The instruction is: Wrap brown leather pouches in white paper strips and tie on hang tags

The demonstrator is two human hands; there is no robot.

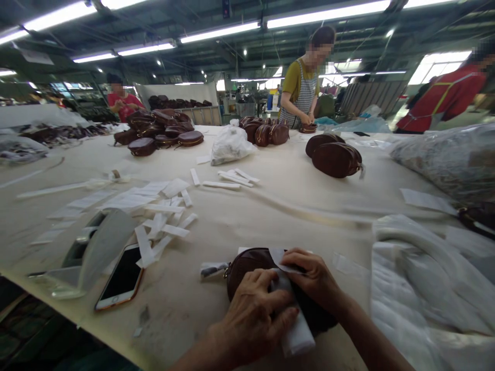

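A dark brown oval bag (240,269) lies on the table in front of me, its zipper pull wrapped in white material at the left end. A white paper strip (299,332) runs across the bag, and its near end hangs over the edge. My left hand (255,309) rests on the bag, fingers bent and thumb and fingers pressed on the strip. At the bag's far side, my right hand (313,273) is closed with a white flap of the strip pinched between thumb and fingers. The bag's middle is partly hidden beneath both hands.
Left of the bag lie a phone (120,278), a tape dispenser (104,242) and scattered paper strips (166,226). Clear plastic bags (425,278) cover the right side. Brown bags (336,158) stand farther back, and a co-worker (303,82) handles one across the table.
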